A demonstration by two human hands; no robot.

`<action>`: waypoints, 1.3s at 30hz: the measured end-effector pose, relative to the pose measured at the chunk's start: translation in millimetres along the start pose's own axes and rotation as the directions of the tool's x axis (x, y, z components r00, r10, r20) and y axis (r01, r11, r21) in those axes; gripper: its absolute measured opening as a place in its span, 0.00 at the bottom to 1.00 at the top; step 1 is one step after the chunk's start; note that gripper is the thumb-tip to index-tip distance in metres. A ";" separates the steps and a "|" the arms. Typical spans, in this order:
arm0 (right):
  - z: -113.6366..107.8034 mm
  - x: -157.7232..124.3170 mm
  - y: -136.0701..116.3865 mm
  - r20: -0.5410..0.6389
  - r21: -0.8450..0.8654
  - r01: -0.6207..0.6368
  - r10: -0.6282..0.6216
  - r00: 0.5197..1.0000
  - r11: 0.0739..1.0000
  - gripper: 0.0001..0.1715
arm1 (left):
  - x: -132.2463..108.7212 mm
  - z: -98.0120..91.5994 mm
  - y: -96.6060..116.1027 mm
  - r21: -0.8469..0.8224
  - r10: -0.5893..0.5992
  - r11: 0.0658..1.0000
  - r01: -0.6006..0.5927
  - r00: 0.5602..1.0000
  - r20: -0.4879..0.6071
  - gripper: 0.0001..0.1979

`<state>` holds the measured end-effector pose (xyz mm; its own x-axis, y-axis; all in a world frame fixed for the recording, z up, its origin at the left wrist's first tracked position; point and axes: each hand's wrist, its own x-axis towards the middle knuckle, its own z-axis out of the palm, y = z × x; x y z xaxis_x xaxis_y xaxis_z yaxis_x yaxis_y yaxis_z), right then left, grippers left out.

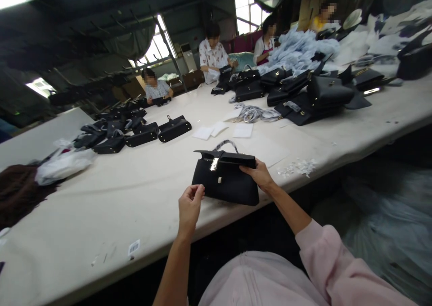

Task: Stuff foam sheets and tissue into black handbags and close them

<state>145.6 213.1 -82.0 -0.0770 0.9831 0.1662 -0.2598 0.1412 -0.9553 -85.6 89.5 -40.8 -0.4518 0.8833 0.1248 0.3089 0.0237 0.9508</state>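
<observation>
While the black flap handbag [231, 186] tilts at the near edge of the desk [118, 207], the right hand [261, 174] grips its right side, best kept steady; at its left, the left hand [189, 205] pinches its fingers narrow, contents unclear. Beyond it lie white sheets [243, 131].

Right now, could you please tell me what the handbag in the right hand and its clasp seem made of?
The handbag looks like matt black leather or imitation: smooth, stiff panels with crisp edges. The clasp seems polished metal, possibly gold-toned, given its bright glint.
</observation>
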 end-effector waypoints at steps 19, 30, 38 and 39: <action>-3.0 19.8 30.1 0.408 -0.046 -0.429 0.409 0.816 0.902 0.29 | 11.5 12.0 0.2 0.412 0.327 0.736 -0.537 0.815 0.478 0.09; 0.3 25.7 31.0 0.371 -0.090 -0.441 0.441 0.817 0.893 0.28 | 30.4 9.5 -5.3 0.361 0.415 0.623 -0.694 0.684 0.599 0.13; 0.0 22.7 30.2 0.354 -0.095 -0.423 0.427 0.832 0.901 0.25 | 48.2 -3.2 8.3 0.160 0.517 0.190 -0.969 0.237 0.822 0.14; -0.3 22.3 30.8 0.354 -0.094 -0.419 0.424 0.833 0.903 0.25 | 49.6 -3.4 11.2 0.142 0.519 0.127 -0.982 0.188 0.834 0.14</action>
<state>136.2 239.4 -107.8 -0.5155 0.8378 -0.1798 -0.1114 -0.2736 -0.9554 -107.4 132.1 -22.9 0.7732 0.5687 0.2808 0.6018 -0.7975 -0.0420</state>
